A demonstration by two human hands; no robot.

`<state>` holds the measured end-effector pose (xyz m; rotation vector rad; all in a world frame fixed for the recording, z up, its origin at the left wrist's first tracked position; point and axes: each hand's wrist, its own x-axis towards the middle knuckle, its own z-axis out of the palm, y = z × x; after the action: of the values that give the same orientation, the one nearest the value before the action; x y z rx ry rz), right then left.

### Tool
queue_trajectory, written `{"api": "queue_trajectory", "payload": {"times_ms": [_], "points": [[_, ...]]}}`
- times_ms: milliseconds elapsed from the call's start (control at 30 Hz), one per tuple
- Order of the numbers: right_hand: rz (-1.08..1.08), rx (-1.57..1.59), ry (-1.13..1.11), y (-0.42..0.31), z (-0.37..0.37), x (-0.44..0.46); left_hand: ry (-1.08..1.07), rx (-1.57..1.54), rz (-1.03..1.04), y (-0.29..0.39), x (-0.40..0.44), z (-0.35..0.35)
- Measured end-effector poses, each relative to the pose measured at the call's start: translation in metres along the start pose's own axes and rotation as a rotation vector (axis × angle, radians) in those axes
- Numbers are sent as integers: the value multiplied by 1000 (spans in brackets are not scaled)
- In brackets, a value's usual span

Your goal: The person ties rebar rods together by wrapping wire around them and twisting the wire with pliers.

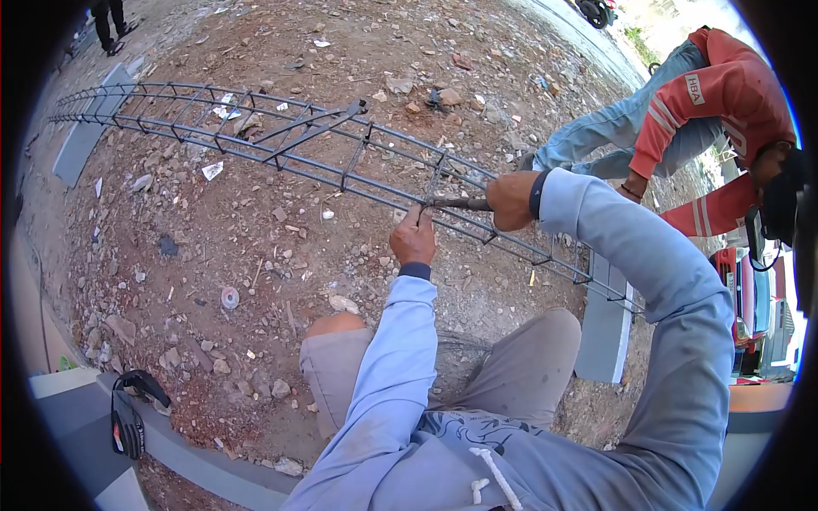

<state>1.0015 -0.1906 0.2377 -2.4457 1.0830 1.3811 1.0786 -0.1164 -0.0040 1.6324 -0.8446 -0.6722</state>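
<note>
A long cage of thin steel bars and stirrups [315, 175] runs from the far left to the lower right in front of me. My right hand [513, 202] is wrapped round the handle of a dark metal tool, whose tip reaches a bar joint. At that same joint my left hand [413, 238] has its fingers pinched together at the lower bar; what lies between them is too small to name. Some loose dark rods [311, 134] rest across the cage, left of my hands.
A co-worker in a red top [724, 102] bends over at the right, near the cage. Grey blocks [609, 328] [85, 136] lie under both ends. A black strap item [128, 426] rests at the lower left. Stones cover the ground. Another person's legs [106, 25] show at the top left.
</note>
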Motion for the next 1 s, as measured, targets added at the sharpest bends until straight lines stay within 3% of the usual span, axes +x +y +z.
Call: {"api": "queue_trajectory", "payload": {"times_ms": [133,267,367,400,500,567,600,700,767,833,900,1000], "points": [[21,231,-201,7,-10,19,-48,-16,34,-6,2,-4],[52,492,-227,4,6,8,-113,-36,63,-8,7,-11],[35,922,42,-6,86,8,-192,-105,0,-37,12,-1],[31,881,151,-21,102,3,-189,-100,10,-37,12,-5],[224,1098,384,-85,149,13,-215,-102,-13,-25,10,-11],[257,1184,424,-103,148,12,-284,-97,-108,-15,9,-22],[246,1208,424,-110,156,12,-220,-48,5,-29,9,-14],[240,1239,481,-112,155,17,-103,-422,-201,-50,3,6],[274,1275,563,-122,171,30,-6,-369,-410,-19,0,-3],[235,1443,471,-124,159,26,-99,-500,-695,3,4,-12],[116,1759,232,-122,141,13,-338,-572,-603,-16,19,-10],[-22,2252,58,-122,147,17,-493,-732,-736,20,8,-26]]}}
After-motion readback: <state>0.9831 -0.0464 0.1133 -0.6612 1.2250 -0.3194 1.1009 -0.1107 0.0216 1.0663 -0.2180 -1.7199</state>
